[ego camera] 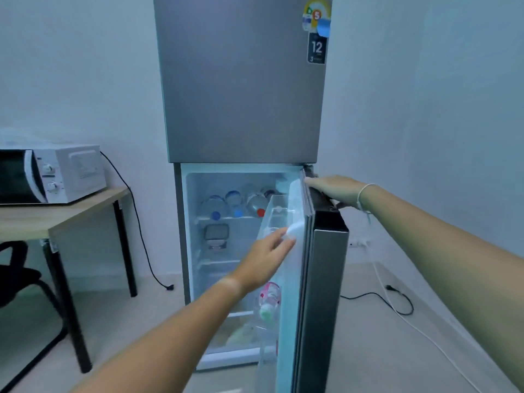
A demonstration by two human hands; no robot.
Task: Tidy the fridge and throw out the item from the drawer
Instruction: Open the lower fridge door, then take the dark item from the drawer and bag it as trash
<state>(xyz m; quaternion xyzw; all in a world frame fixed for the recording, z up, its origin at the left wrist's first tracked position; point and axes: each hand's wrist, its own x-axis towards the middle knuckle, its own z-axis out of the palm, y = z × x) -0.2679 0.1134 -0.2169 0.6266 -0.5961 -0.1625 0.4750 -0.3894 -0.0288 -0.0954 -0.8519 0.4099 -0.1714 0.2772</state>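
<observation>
A grey two-door fridge (241, 80) stands ahead with its lower door (326, 279) swung open to the right. My right hand (331, 191) grips the top edge of that door. My left hand (266, 262) reaches toward the door's inner shelf (272, 219), fingers apart, touching its clear front. On the top inner shelf lie several bottles (235, 202) on their sides. Below them sits a small lidded container (216, 234). A bottle with a green cap (268, 304) stands in the lower door rack. The bottom drawer (238, 333) holds something pale, unclear.
A white microwave (48, 177) sits on a wooden table (56, 217) at left, with a black chair (22, 279) under it. Black and white cables (397, 304) trail on the floor to the right of the fridge.
</observation>
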